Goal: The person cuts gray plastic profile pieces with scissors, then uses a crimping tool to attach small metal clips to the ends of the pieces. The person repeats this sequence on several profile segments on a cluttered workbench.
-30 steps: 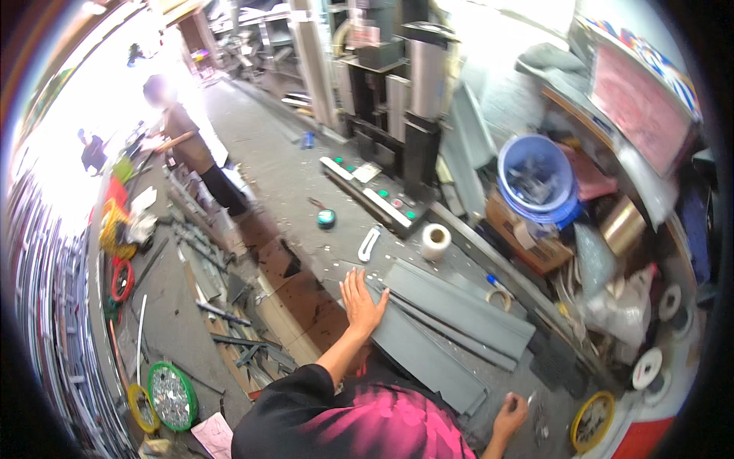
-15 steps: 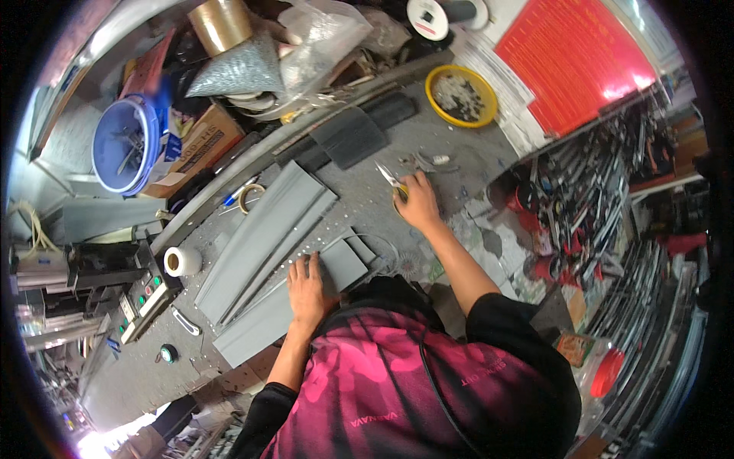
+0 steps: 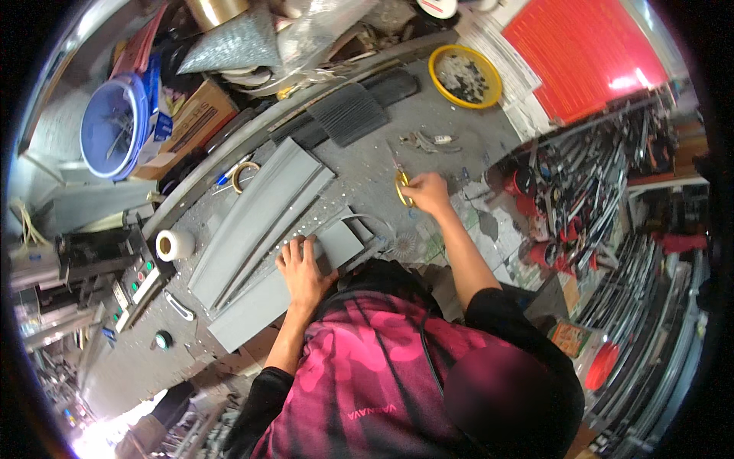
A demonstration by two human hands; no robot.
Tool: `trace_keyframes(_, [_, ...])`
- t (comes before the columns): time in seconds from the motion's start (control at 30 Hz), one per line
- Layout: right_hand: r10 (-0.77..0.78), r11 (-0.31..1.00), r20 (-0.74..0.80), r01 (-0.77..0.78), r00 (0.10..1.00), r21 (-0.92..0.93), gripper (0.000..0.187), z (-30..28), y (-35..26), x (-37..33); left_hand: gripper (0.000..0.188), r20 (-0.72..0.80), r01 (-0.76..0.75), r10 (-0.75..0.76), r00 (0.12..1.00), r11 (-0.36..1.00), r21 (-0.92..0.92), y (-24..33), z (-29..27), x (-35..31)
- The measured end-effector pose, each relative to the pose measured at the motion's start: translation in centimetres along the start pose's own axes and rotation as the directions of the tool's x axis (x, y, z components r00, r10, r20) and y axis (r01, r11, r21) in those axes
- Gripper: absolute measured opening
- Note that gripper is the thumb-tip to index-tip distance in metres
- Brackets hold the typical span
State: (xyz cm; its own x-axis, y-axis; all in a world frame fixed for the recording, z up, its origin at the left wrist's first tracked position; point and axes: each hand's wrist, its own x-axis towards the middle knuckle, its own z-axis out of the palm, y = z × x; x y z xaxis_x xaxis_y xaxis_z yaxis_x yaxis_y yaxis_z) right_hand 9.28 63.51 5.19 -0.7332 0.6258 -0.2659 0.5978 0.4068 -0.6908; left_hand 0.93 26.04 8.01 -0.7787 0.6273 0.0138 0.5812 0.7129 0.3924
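Pressing flat on a grey sheet, the left hand has its fingers spread and lies palm down near the sheet's upper end, right in front of the person's chest. The sheet lies on the grey worktop, running down and away to the left of that hand. Just beyond the left hand, touching or overlapping the sheet, lie longer curved grey panels, side by side.

Off to the right and further out, the right hand is closed around yellow-handled scissors, fingers curled through the loops; whether the blades are apart I cannot tell. The two hands are well apart.

Beyond the right hand a few small metal tools lie on the worktop, and further still sits a yellow bowl with pale bits inside. Past the panels lies a dark ribbed mat. Left of the left hand stands a white tape roll, and far beyond that a blue bucket. Right of the right hand hang racks of tools.
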Motion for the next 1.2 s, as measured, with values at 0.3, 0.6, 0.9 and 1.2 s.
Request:
trace_keyframes(0.3, [-0.082,0.843,0.535,-0.228,0.841,0.488,0.042,0.6,-2.1,-14.7,0.113,-0.077,-0.023,0.013,0.997,0.992,-0.122,-0.4,-0.1,-0.5])
trace_keyframes(0.6, [0.01,0.929,0.637,-0.244,0.771,0.28,0.066,2.9,-6.0,-13.7,0.111,-0.124,-0.058,0.046,0.991,0.994,-0.094,-0.2,0.4,-1.1])
trace_keyframes(0.9, [0.043,0.998,0.454,-0.017,0.89,-0.062,0.086,6.1,-9.3,-11.2,0.115,-0.099,-0.096,0.088,0.991,0.992,-0.079,-0.3,0.5,-1.5])
trace_keyframes(1.2, [0.096,0.994,0.523,-0.106,0.847,-0.01,0.081,6.6,-8.5,-11.2,0.112,-0.025,-0.13,0.128,0.991,0.99,-0.053,-1.3,1.0,-0.8])
